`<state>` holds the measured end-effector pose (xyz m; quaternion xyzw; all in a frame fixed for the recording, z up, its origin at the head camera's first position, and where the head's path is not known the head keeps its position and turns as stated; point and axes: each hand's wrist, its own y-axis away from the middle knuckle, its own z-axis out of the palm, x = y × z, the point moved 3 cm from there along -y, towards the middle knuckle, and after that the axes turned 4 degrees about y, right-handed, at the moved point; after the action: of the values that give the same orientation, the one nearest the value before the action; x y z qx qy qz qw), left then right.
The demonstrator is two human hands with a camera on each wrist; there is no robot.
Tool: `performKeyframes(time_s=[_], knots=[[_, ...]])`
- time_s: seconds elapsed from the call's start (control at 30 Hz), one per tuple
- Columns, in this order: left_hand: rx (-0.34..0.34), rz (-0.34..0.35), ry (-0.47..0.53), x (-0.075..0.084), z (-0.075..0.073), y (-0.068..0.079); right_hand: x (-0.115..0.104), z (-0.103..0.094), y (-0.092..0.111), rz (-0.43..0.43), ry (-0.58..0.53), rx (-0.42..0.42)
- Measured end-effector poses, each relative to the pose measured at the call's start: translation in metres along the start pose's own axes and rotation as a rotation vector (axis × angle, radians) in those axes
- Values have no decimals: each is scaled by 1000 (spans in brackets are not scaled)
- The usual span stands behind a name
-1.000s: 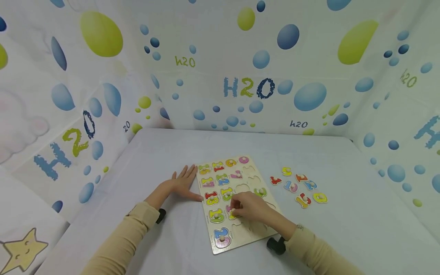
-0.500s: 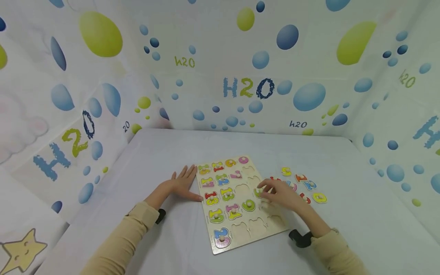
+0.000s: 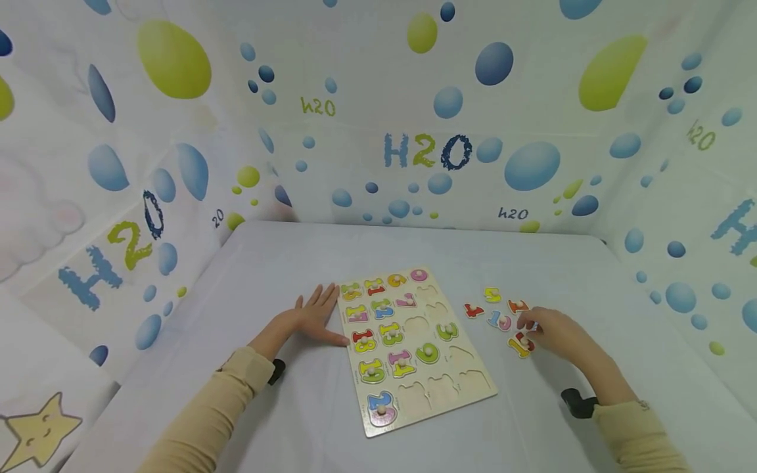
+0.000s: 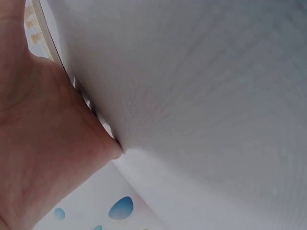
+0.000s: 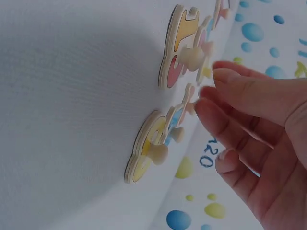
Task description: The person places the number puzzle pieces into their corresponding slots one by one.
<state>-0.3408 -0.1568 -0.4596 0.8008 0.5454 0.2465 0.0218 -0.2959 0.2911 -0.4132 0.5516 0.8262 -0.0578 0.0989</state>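
A wooden number puzzle board (image 3: pixel 434 408) lies on the white cloth, with many knobbed number pieces in their recesses. My left hand (image 3: pixel 313 318) lies flat beside its left edge, fingers spread and thumb tip right at the edge. Over the loose pieces to the right of the board hovers my right hand (image 3: pixel 552 332), fingers loosely bent. In the right wrist view, nothing is between its thumb and fingers. Just below it are a red-and-yellow number piece (image 3: pixel 520 344) and a yellow number piece (image 5: pixel 146 143) with a round wooden knob; the hand hides the yellow one in the head view.
Near the right hand also lie a red 4 (image 3: pixel 473 310), a yellow 5 (image 3: pixel 493 294), a blue-and-pink piece (image 3: pixel 499 320) and a red-orange piece (image 3: pixel 518 306). Several recesses on the board's right side hold no piece. A printed curtain (image 3: pixel 355 66) stands behind the table.
My right hand has moved from the middle of the board rightward to the loose pieces. A green 9, hidden under it before, now shows in the board. The left hand has stayed put.
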Motion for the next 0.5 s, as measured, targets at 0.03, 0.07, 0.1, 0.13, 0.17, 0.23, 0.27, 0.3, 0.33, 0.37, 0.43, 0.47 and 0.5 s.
performKeyframes(time_s=[0.03,0.07,0.1,0.13,0.17,0.23,0.27,0.3,0.33,0.37,0.43,0.47,0.5], knots=[[0,0,-2,1,-1,1,1,1,0,-16,-4,-23],[1,3,5,3,-2,3,1,2,-1,-27,-2,-46],[5,8,13,5,-3,4,0,3,-1,-43,-6,-70],[4,6,13,6,-4,5,-1,4,-1,-63,-7,-89],[7,7,18,8,-5,6,-2,5,-1,-87,-7,-103],[8,3,13,9,-6,7,-4,7,0,-123,-1,-120],[8,3,16,10,-7,7,-5,7,0,-136,1,-123],[9,1,14,10,-7,8,-6,8,0,-152,1,-121],[8,-1,12,10,-7,8,-7,8,0,-159,5,-115],[7,-2,12,10,-7,8,-7,9,0,-155,2,-112],[8,1,18,10,-7,7,-8,10,0,-144,-3,-112],[4,1,17,9,-6,7,-9,11,0,-136,-8,-112],[1,2,19,9,-6,7,-9,11,1,-131,-10,-111]])
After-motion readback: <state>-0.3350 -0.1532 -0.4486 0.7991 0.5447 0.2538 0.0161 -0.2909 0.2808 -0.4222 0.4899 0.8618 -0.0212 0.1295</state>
